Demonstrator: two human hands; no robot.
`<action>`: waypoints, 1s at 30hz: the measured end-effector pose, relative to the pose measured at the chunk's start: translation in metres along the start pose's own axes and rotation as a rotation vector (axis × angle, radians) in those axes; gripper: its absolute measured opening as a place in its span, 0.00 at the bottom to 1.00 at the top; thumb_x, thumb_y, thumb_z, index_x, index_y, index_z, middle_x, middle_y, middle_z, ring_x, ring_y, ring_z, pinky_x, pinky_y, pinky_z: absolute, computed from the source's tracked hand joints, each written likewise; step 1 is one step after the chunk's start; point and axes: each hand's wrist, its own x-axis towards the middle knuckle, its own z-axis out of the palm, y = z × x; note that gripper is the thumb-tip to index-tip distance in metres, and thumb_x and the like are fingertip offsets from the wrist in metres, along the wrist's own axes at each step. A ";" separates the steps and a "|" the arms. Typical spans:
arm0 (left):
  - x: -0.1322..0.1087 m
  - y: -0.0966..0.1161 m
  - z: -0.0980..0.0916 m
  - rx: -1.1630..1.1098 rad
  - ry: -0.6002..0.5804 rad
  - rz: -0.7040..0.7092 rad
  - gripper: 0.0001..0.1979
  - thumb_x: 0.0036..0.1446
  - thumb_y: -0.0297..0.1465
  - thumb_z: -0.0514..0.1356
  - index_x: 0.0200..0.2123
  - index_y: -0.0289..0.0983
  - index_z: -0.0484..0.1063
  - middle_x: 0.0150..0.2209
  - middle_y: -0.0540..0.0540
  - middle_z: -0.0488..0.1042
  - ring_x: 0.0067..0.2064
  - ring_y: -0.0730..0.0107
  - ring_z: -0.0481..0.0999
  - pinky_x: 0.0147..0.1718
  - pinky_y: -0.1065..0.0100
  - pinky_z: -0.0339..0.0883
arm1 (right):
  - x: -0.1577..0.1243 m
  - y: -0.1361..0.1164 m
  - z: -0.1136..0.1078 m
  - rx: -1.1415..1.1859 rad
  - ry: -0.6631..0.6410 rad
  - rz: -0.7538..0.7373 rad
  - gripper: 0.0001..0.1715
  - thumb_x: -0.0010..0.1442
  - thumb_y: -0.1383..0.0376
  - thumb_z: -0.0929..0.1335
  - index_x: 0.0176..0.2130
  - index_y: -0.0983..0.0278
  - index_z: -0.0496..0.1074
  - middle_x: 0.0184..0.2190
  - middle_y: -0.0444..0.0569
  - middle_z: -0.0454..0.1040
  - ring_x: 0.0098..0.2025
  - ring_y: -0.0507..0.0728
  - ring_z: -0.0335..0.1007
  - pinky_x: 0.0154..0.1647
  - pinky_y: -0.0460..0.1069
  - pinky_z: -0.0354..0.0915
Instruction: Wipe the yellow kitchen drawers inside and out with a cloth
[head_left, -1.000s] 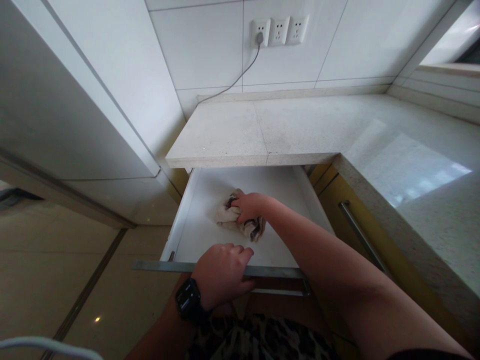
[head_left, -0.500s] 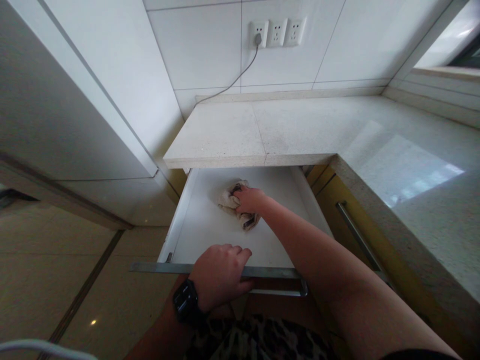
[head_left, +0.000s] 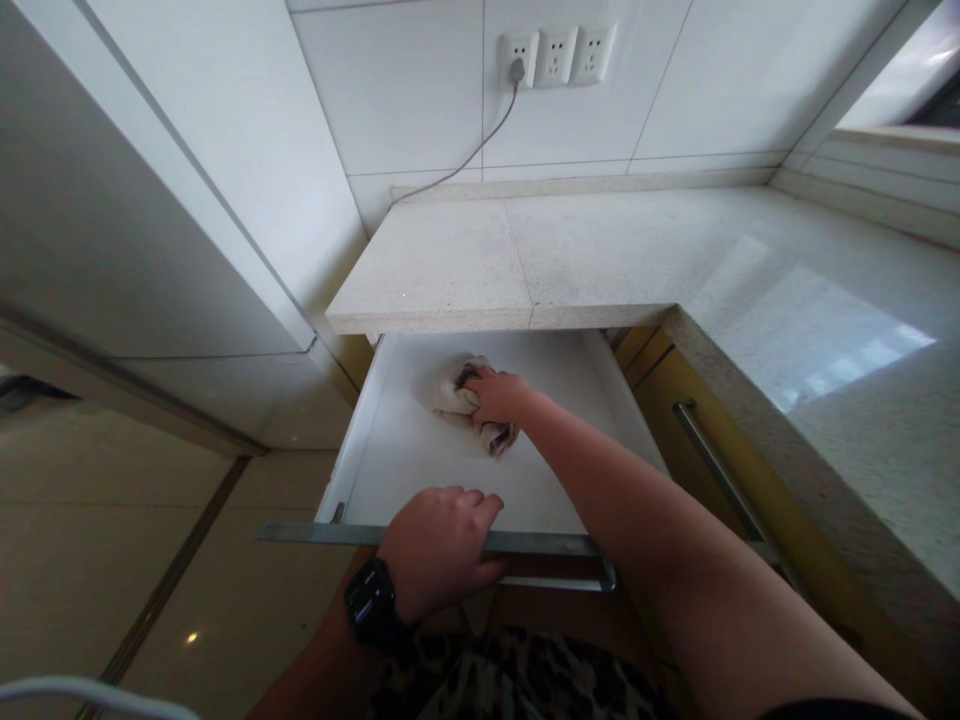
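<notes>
Head view: the crumpled beige cloth with dark patches has slid a little from the middle of the open white drawer toward its back since a second ago — over the last half second it has barely shifted — so it now covers a patch of drawer floor farther in. The bare right hand presses on it, fingers drawn close and sunk into the folds, holding the bunch from above. The bare left hand, with a black square-faced watch at its wrist, curls its fingers over the grey metal front edge, gripping it. White drawer floor shows between the cloth and both side walls, and toward the front left corner, giving room sideways and forward. Behind, the pale speckled stone countertop overhangs the drawer, so headroom is probably tightest there; the right forearm crosses the front right corner.
</notes>
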 end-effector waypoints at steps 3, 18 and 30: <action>0.000 0.000 -0.001 -0.004 0.001 0.004 0.20 0.57 0.45 0.63 0.49 0.41 0.72 0.41 0.43 0.80 0.43 0.53 0.79 0.41 0.58 0.70 | -0.003 -0.004 -0.001 0.002 -0.036 -0.076 0.40 0.50 0.49 0.71 0.61 0.49 0.67 0.66 0.52 0.61 0.54 0.68 0.71 0.51 0.59 0.68; 0.001 -0.001 -0.002 0.016 0.008 -0.007 0.22 0.54 0.47 0.65 0.47 0.41 0.73 0.40 0.43 0.79 0.42 0.52 0.79 0.41 0.55 0.72 | -0.015 -0.103 0.012 -0.016 -0.243 -0.653 0.28 0.62 0.58 0.66 0.60 0.36 0.67 0.71 0.35 0.54 0.54 0.69 0.70 0.48 0.61 0.69; 0.001 -0.002 0.000 0.007 -0.004 0.011 0.21 0.55 0.46 0.64 0.47 0.41 0.73 0.39 0.44 0.80 0.41 0.53 0.79 0.39 0.56 0.71 | -0.014 -0.043 -0.013 -0.112 -0.141 -0.265 0.34 0.51 0.56 0.73 0.58 0.46 0.70 0.63 0.50 0.65 0.54 0.69 0.70 0.48 0.61 0.68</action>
